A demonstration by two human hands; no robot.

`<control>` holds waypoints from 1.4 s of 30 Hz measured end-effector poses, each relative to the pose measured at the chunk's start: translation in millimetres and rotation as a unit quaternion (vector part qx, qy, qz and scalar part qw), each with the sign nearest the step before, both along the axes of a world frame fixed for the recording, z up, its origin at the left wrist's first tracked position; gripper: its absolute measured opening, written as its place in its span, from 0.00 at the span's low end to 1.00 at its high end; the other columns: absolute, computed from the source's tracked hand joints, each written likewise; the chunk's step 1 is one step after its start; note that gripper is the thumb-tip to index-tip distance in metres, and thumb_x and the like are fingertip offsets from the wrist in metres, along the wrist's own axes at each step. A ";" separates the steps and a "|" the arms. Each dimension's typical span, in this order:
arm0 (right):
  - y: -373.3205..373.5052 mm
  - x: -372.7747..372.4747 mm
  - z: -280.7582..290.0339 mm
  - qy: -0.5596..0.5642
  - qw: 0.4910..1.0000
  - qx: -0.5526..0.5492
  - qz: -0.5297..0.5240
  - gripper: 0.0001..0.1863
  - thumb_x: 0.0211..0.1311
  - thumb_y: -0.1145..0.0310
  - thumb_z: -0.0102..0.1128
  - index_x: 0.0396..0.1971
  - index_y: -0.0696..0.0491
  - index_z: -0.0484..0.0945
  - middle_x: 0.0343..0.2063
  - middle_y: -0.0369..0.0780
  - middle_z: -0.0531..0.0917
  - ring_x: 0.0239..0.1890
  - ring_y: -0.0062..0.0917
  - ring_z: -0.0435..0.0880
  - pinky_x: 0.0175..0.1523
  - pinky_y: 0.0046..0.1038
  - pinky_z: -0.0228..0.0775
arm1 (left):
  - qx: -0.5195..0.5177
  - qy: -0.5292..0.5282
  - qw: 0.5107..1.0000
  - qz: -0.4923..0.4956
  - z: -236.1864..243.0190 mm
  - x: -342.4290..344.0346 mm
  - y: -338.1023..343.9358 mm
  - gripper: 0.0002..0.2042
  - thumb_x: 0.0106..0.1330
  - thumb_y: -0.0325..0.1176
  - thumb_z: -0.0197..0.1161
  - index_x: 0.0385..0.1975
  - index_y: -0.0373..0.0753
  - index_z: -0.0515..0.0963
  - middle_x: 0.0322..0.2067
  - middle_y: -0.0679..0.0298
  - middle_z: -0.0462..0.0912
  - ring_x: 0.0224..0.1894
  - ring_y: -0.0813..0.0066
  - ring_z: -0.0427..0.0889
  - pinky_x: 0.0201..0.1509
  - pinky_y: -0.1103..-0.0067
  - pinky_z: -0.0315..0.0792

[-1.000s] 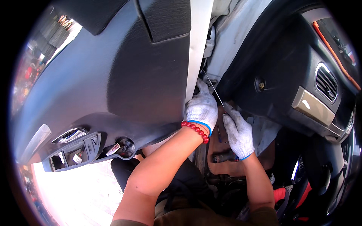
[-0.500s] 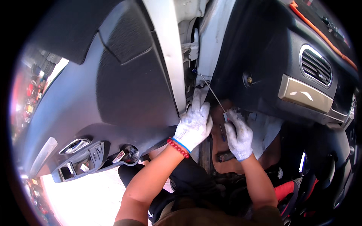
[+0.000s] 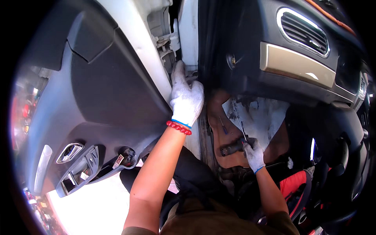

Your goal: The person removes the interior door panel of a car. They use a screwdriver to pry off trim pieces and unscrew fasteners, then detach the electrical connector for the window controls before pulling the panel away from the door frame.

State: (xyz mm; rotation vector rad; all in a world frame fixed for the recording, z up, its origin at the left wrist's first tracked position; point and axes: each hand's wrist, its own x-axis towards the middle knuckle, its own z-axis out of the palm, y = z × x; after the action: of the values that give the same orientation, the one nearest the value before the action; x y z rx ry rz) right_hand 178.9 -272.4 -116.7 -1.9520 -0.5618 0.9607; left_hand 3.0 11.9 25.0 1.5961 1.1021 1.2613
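My left hand (image 3: pixel 187 96), in a white knit glove with a red bead bracelet below the cuff, reaches into the gap between the car door (image 3: pixel 105 78) and the body pillar (image 3: pixel 189 35). Its fingers stretch upward beside the metal door hinge (image 3: pixel 168 43), and the fingertips' contact is partly hidden. Lower on the right, my gloved right hand (image 3: pixel 254 153) is closed around a screwdriver (image 3: pixel 241 127) with a long thin shaft pointing up over the footwell. Close by lie a black cylindrical tool (image 3: pixel 232 149) and a small blue-handled screwdriver (image 3: pixel 224 128).
The brown footwell mat (image 3: pixel 219 156) carries a pale, dirty sheet (image 3: pixel 266 117). Above it juts the dark dashboard with an oval air vent (image 3: pixel 303 31) and beige trim (image 3: pixel 297 64). A red and black seat (image 3: pixel 293 182) stands lower right; an orange cable (image 3: pixel 333 17) crosses the upper right.
My right hand has drawn the screwdriver down and back from the pillar, over the footwell. My left hand stays at the door gap. The whole view has shifted.
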 end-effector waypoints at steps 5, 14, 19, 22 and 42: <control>-4.9 -21.6 -14.0 -0.086 0.992 -0.004 0.096 0.25 0.68 0.69 0.61 0.61 0.58 0.67 0.31 0.40 0.83 0.27 0.26 0.81 0.33 0.30 0.74 | 0.223 0.108 0.968 -0.030 -15.3 -16.4 -26.3 0.31 0.63 0.18 0.55 0.70 0.35 0.64 0.66 0.42 0.69 0.60 0.52 0.79 0.61 0.68 0.76; 39.1 27.7 -90.4 -0.273 0.934 -0.197 0.120 0.21 0.68 0.62 0.56 0.56 0.55 0.73 0.42 0.58 0.85 0.46 0.55 0.84 0.50 0.48 0.76 | -0.019 0.303 0.922 -0.239 -95.5 -139.7 -157.2 0.26 0.60 0.24 0.62 0.61 0.41 0.71 0.59 0.48 0.77 0.45 0.49 0.86 0.49 0.63 0.82; 79.9 60.6 -124.1 -0.269 0.950 -0.152 0.037 0.21 0.66 0.62 0.59 0.55 0.54 0.75 0.42 0.57 0.85 0.48 0.55 0.84 0.50 0.48 0.76 | -0.094 0.283 0.924 -0.239 -99.0 -170.8 -149.6 0.22 0.64 0.23 0.60 0.60 0.36 0.73 0.54 0.50 0.79 0.39 0.60 0.86 0.48 0.70 0.80; 58.3 29.8 -143.9 -0.210 0.973 -0.015 0.089 0.22 0.63 0.56 0.63 0.49 0.58 0.77 0.38 0.56 0.85 0.44 0.54 0.84 0.49 0.46 0.75 | -0.176 0.233 0.929 -0.227 -95.7 -182.5 -161.8 0.20 0.65 0.21 0.60 0.58 0.34 0.75 0.48 0.51 0.82 0.38 0.64 0.85 0.46 0.73 0.79; 266.2 -138.3 127.4 -0.461 0.828 0.302 0.105 0.17 0.63 0.73 0.57 0.52 0.53 0.81 0.49 0.48 0.83 0.48 0.45 0.82 0.55 0.41 0.75 | 0.282 0.445 0.832 -0.174 91.3 -233.6 -92.4 0.18 0.50 0.17 0.62 0.43 0.37 0.82 0.39 0.55 0.87 0.35 0.59 0.87 0.38 0.70 0.81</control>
State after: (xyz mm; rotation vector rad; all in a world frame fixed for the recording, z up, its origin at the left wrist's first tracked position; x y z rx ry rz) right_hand 40.7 -6.1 10.6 -1.6620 -1.4450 -0.1606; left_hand -230.5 -80.5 116.3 2.8551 0.8885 0.5696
